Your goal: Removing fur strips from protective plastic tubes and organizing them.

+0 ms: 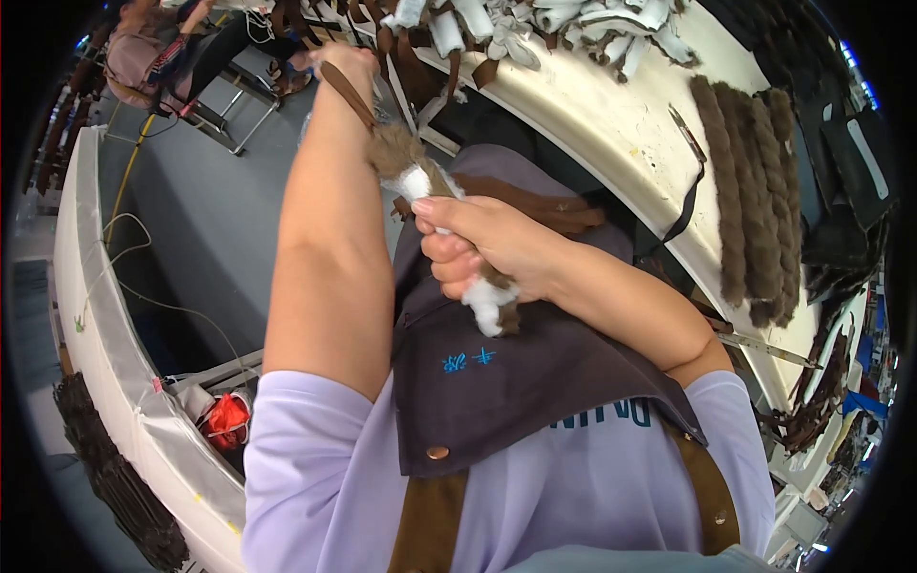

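My right hand (468, 244) is wrapped in a fist around a brown fur strip (396, 153) whose white, fluffy side shows at both ends of my grip. From the fur's upper end a smooth brown fabric strip (347, 95) runs up toward my left hand (346, 59). That arm is stretched far forward, and the hand looks closed at the fabric strip's end, though its fingers are mostly hidden. Under my right wrist, more flat brown strips (544, 202) lie across the dark apron (506, 382) on my lap.
On the cream table (611, 143) at right lie pieces with white backing (621, 29), thick brown fur rolls (745, 191) and tweezers (686, 132) by a black strap. A white-edged bench (105, 286) curves along my left. A seated person (153, 57) is at the far left.
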Motion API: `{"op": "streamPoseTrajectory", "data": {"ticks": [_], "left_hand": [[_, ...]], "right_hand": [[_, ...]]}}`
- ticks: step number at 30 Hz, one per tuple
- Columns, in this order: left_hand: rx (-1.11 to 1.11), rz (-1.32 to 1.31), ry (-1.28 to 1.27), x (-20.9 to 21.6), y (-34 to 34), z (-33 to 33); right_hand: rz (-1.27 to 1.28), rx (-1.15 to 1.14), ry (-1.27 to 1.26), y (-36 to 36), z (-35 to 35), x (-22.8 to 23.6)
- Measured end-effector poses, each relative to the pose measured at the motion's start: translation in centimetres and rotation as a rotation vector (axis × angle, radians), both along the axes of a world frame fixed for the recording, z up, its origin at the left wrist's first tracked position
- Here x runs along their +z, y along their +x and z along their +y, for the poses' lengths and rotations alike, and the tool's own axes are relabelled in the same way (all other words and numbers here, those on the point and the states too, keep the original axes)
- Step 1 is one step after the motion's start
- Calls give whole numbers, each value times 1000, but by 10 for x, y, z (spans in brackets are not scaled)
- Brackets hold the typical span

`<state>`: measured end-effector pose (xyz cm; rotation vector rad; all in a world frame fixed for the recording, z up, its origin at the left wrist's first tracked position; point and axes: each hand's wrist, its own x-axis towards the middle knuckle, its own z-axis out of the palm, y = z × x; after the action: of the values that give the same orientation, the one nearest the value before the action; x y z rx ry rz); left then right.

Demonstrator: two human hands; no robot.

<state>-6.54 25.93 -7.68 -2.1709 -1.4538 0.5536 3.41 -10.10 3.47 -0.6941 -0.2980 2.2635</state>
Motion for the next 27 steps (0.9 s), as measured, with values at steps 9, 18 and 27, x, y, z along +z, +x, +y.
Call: {"op": "streamPoseTrajectory", "data": {"ticks": [9, 18, 27], "left_hand": [[-15, -655, 64, 9, -74, 32], [-536, -1087, -164, 106, -70, -205], [-916, -925, -11, 102, -6, -222]], "right_hand": [[-194, 109, 67, 37, -64, 24], [-299, -42, 138, 83, -55, -24], [-361, 82, 259, 34, 61, -14]]}}
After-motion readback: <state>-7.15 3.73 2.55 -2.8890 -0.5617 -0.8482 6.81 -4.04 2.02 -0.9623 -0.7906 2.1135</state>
